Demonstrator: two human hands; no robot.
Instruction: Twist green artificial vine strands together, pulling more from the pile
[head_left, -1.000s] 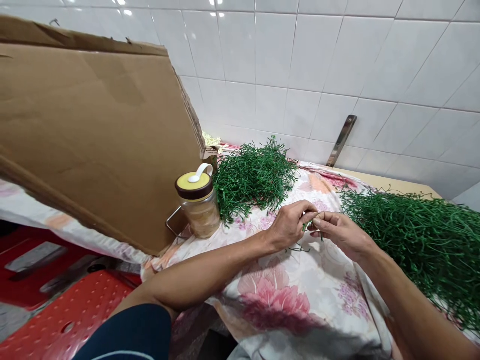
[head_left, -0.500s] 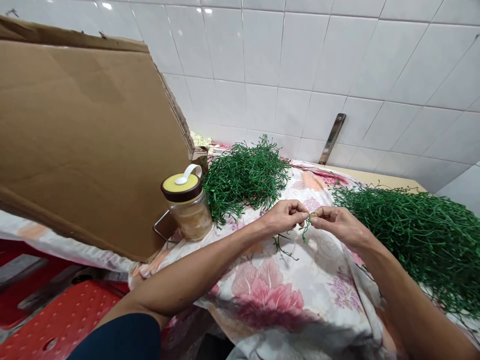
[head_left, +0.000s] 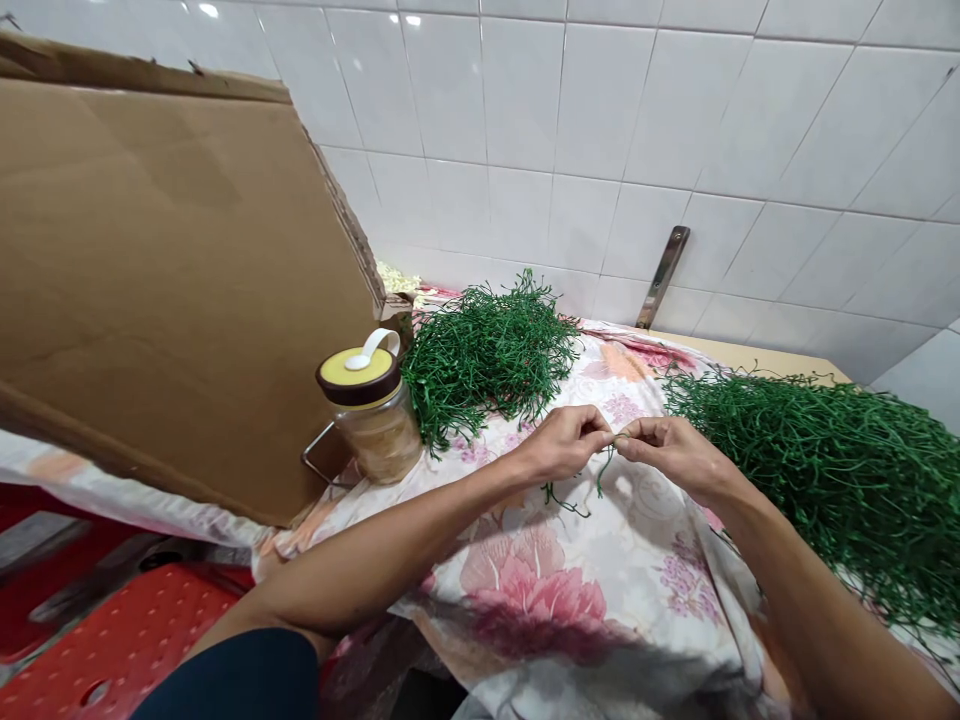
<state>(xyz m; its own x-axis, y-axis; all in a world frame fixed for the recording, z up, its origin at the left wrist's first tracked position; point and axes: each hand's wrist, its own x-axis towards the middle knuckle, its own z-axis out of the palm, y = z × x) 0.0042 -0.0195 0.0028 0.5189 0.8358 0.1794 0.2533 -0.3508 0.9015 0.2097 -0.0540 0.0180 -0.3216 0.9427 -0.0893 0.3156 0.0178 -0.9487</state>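
Observation:
My left hand [head_left: 562, 445] and my right hand [head_left: 671, 452] meet fingertip to fingertip above a floral cloth [head_left: 570, 590]. Both pinch the same thin green stem [head_left: 604, 470], whose ends dangle down toward the cloth. A heap of green stems [head_left: 491, 355] lies behind my left hand. A larger heap of green stems [head_left: 817, 470] spreads out to the right of my right forearm.
A glass jar with a yellow lid [head_left: 369, 410] stands left of the hands beside a large tilted cardboard sheet [head_left: 172, 270]. A red perforated plastic surface [head_left: 112, 640] lies at lower left. A white tiled wall [head_left: 600, 130] with a metal bracket [head_left: 663, 276] stands behind.
The hands have stayed pinched together on the stem, with its dangling ends shifting slightly. The view moved a little to the right and up between the earliest frame and now.

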